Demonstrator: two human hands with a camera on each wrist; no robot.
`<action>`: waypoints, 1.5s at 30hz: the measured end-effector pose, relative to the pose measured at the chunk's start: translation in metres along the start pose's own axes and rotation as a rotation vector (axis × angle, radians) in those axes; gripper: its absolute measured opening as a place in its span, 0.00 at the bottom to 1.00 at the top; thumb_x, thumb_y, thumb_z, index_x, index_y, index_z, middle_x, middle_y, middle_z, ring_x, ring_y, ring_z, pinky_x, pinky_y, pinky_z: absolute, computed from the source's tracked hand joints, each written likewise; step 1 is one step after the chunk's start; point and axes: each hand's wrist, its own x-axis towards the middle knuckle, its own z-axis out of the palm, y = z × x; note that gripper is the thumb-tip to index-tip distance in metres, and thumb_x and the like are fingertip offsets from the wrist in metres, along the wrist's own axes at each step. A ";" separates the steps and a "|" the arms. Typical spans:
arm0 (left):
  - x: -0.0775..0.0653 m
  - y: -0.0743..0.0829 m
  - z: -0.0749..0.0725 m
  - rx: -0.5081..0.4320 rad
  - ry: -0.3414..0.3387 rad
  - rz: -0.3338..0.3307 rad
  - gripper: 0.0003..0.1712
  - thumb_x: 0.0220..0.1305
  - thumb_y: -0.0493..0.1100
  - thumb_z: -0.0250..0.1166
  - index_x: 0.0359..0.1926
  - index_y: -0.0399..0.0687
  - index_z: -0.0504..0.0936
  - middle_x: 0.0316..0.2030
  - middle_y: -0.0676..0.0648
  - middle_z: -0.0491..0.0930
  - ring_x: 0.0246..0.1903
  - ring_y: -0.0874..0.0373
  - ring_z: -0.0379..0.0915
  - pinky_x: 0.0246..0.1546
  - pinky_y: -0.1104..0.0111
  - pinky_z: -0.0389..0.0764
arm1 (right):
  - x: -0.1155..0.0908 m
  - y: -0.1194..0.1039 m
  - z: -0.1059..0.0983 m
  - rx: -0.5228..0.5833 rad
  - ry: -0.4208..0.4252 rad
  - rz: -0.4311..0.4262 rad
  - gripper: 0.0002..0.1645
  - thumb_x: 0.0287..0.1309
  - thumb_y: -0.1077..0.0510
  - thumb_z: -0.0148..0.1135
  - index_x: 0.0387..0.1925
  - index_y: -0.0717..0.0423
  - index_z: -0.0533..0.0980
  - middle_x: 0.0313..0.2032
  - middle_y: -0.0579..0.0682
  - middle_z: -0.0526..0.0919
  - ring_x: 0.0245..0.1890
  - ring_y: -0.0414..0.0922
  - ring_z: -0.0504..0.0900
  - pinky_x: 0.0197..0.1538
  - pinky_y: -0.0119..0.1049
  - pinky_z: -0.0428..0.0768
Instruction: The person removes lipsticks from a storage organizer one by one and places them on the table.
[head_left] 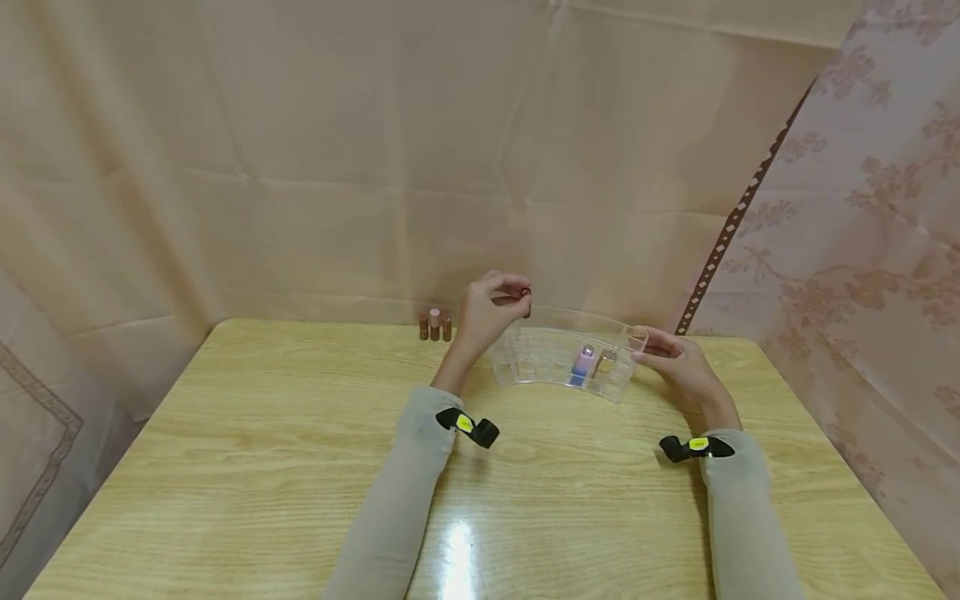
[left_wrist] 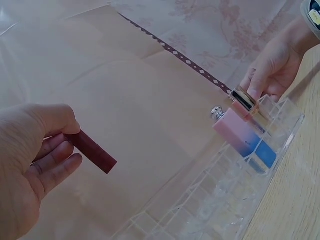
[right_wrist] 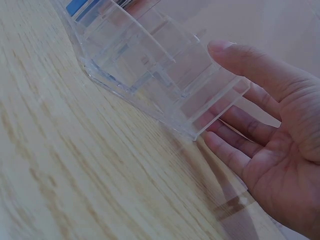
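My left hand [head_left: 486, 312] pinches a dark red lipstick tube [left_wrist: 95, 152] between thumb and fingers, up above the left part of a clear plastic organizer [head_left: 536, 372]. The organizer is curved, stands on the table and is divided into small compartments. Toward its right end stand a pink-to-blue lipstick [left_wrist: 239, 132] with a silvery knob on top and a gold-capped tube [left_wrist: 244, 103]. At that right end, my right hand [head_left: 681, 367] holds the organizer, thumb at the near upper edge and fingers behind the end wall [right_wrist: 225, 107].
Three small brownish tubes [head_left: 435, 327] stand in a row at the table's back edge, left of the organizer. A beige cloth [head_left: 315, 167] hangs right behind the wooden table [head_left: 262, 450]. A floral cloth [head_left: 885, 250] hangs on the right.
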 end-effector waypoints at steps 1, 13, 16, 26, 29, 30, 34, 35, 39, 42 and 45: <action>0.000 0.000 0.000 0.004 0.000 -0.001 0.11 0.59 0.27 0.69 0.44 0.27 0.86 0.42 0.35 0.81 0.41 0.51 0.81 0.46 0.68 0.88 | 0.000 0.001 0.000 0.011 -0.006 -0.008 0.33 0.64 0.64 0.67 0.68 0.66 0.69 0.51 0.40 0.85 0.50 0.31 0.83 0.54 0.22 0.82; 0.000 0.013 -0.030 0.031 0.043 0.037 0.12 0.58 0.25 0.69 0.44 0.24 0.85 0.41 0.33 0.81 0.41 0.47 0.81 0.46 0.65 0.88 | -0.002 0.001 -0.001 0.085 -0.024 -0.003 0.33 0.64 0.66 0.66 0.68 0.68 0.68 0.50 0.42 0.85 0.49 0.33 0.83 0.54 0.22 0.81; 0.000 0.014 -0.040 0.055 0.064 0.034 0.11 0.58 0.25 0.69 0.44 0.25 0.85 0.41 0.34 0.82 0.40 0.52 0.81 0.45 0.68 0.88 | -0.002 0.000 0.000 0.076 -0.030 0.001 0.34 0.64 0.66 0.67 0.68 0.70 0.67 0.50 0.42 0.85 0.49 0.32 0.83 0.54 0.21 0.81; -0.006 0.010 -0.074 0.108 0.111 -0.028 0.12 0.62 0.30 0.69 0.46 0.28 0.85 0.45 0.36 0.82 0.44 0.52 0.81 0.48 0.67 0.87 | -0.002 0.000 0.000 0.080 -0.025 -0.001 0.33 0.64 0.65 0.67 0.68 0.69 0.67 0.48 0.39 0.85 0.49 0.32 0.83 0.53 0.21 0.81; -0.008 0.008 -0.082 0.123 0.131 -0.046 0.12 0.63 0.31 0.70 0.47 0.29 0.86 0.45 0.37 0.82 0.44 0.53 0.81 0.47 0.71 0.87 | -0.002 0.001 0.000 0.095 -0.026 -0.010 0.32 0.64 0.66 0.67 0.67 0.69 0.68 0.49 0.40 0.86 0.49 0.32 0.84 0.53 0.22 0.82; -0.009 0.007 -0.084 0.122 0.139 -0.049 0.12 0.63 0.31 0.70 0.47 0.29 0.85 0.45 0.37 0.82 0.44 0.53 0.81 0.47 0.71 0.87 | -0.002 0.001 0.000 0.100 -0.026 -0.012 0.32 0.64 0.67 0.67 0.67 0.69 0.68 0.49 0.40 0.86 0.49 0.32 0.84 0.53 0.22 0.82; -0.010 0.002 -0.092 0.135 0.176 -0.040 0.12 0.62 0.30 0.70 0.46 0.28 0.86 0.45 0.35 0.83 0.43 0.57 0.81 0.46 0.71 0.87 | -0.002 0.002 0.000 0.108 -0.025 -0.014 0.32 0.64 0.67 0.67 0.67 0.69 0.69 0.49 0.41 0.86 0.48 0.33 0.84 0.53 0.23 0.82; -0.011 0.000 -0.094 0.134 0.183 -0.038 0.12 0.62 0.30 0.70 0.46 0.28 0.86 0.45 0.35 0.83 0.42 0.57 0.81 0.46 0.71 0.87 | -0.002 0.002 0.000 0.110 -0.024 -0.014 0.32 0.64 0.67 0.67 0.67 0.69 0.69 0.49 0.42 0.86 0.48 0.33 0.84 0.53 0.23 0.82; -0.012 0.000 -0.101 0.133 0.206 -0.047 0.12 0.61 0.30 0.70 0.46 0.29 0.86 0.45 0.35 0.83 0.42 0.59 0.81 0.46 0.73 0.86 | -0.002 0.002 0.001 0.101 -0.020 -0.005 0.33 0.64 0.66 0.67 0.67 0.70 0.68 0.49 0.42 0.86 0.48 0.33 0.83 0.53 0.22 0.82; -0.011 -0.001 -0.107 0.131 0.217 -0.061 0.11 0.62 0.30 0.70 0.46 0.30 0.86 0.45 0.36 0.83 0.42 0.60 0.81 0.45 0.76 0.86 | -0.002 0.002 0.001 0.087 -0.017 0.006 0.34 0.64 0.65 0.67 0.68 0.69 0.67 0.49 0.42 0.85 0.49 0.33 0.83 0.53 0.22 0.81; -0.011 0.003 -0.115 0.131 0.214 -0.072 0.11 0.62 0.30 0.70 0.46 0.29 0.86 0.45 0.34 0.83 0.42 0.60 0.80 0.46 0.77 0.85 | -0.001 0.001 0.001 0.085 -0.008 0.019 0.35 0.64 0.64 0.68 0.69 0.69 0.67 0.49 0.41 0.85 0.49 0.32 0.83 0.54 0.21 0.81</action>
